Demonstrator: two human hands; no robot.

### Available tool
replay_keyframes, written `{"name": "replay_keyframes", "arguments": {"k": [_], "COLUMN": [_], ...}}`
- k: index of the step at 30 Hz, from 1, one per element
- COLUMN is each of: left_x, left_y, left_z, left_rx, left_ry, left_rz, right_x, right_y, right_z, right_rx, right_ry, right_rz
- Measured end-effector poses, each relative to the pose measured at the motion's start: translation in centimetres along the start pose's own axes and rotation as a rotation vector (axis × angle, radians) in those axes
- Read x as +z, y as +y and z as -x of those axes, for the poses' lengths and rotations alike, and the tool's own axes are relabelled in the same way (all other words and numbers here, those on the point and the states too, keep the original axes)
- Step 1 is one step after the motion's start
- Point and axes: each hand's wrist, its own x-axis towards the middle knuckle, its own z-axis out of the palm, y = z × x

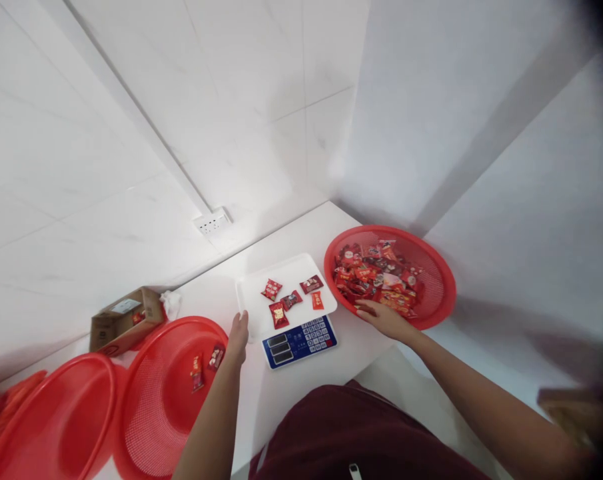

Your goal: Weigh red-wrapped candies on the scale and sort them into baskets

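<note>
My left hand (238,339) is at the left edge of the white scale tray (256,280), its fingers closed against that edge. Several wrapped candies lie spread on the tray, among them a red one (278,315) and an orange-red one (318,300). Below the tray shows the scale's blue keypad panel (300,342). At the near rim of a red mesh basket (438,280), my right hand (384,319) reaches in with fingers stretched out beside the heap of wrapped candies (376,273). I see nothing held in it.
To the left stand another red basket (154,400) with a few candies in it and a further red basket (56,427). Behind them is a cardboard box (126,320). A wall socket (212,222) sits above the white table (286,400); walls rise behind and at right.
</note>
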Motion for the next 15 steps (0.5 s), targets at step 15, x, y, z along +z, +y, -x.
{"name": "replay_keyframes", "arguments": {"k": [15], "left_x": [1.3], "left_y": [3.0], "left_z": [5.6], "left_rx": [0.116], "left_ry": [0.029], "left_rz": [-0.097], "right_x": [-3.4], "right_y": [4.5], "right_z": [-2.0], "right_rx": [0.337], "right_ry": [0.107], "right_rz": [0.200]}}
